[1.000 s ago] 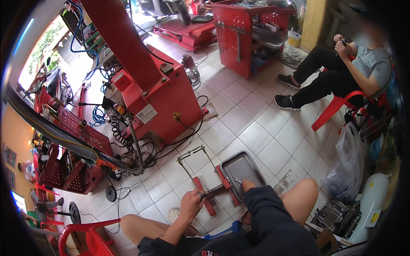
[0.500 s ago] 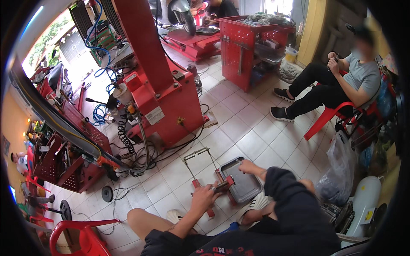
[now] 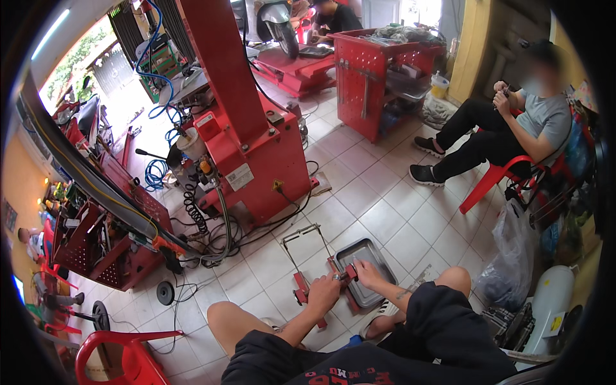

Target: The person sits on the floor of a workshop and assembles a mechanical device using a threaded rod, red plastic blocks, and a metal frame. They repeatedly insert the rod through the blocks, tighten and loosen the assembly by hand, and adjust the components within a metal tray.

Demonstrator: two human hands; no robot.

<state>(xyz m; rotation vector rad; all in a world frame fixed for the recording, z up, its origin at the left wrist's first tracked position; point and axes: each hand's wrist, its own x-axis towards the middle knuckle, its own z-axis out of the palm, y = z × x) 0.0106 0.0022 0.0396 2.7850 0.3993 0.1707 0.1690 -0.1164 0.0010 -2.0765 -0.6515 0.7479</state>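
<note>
A low red metal stand [image 3: 300, 283] with a thin wire frame [image 3: 301, 232] at its far side sits on the floor between my knees. My left hand [image 3: 325, 292] is closed over a metal cylindrical part lying across the stand, and mostly hides it. My right hand [image 3: 367, 274] is at the stand's right end, fingers pinched together near a red end piece [image 3: 350, 272]. What those fingers grip, if anything, is too small to make out. Beneath and beyond my right hand lies a grey rectangular tray [image 3: 383, 255].
Ahead stands a red machine with a column [image 3: 256, 173], with cables and hoses around its base. A red tool cart [image 3: 356, 90] is farther back. At right, a person in a grey shirt [image 3: 539, 119] sits on a red chair [image 3: 481, 186]. Another red chair [image 3: 131, 356] is at lower left.
My right hand has moved left and nearer, from over the tray to the stand's right end. My left hand has shifted slightly right along the metal part. The view has tilted slightly.
</note>
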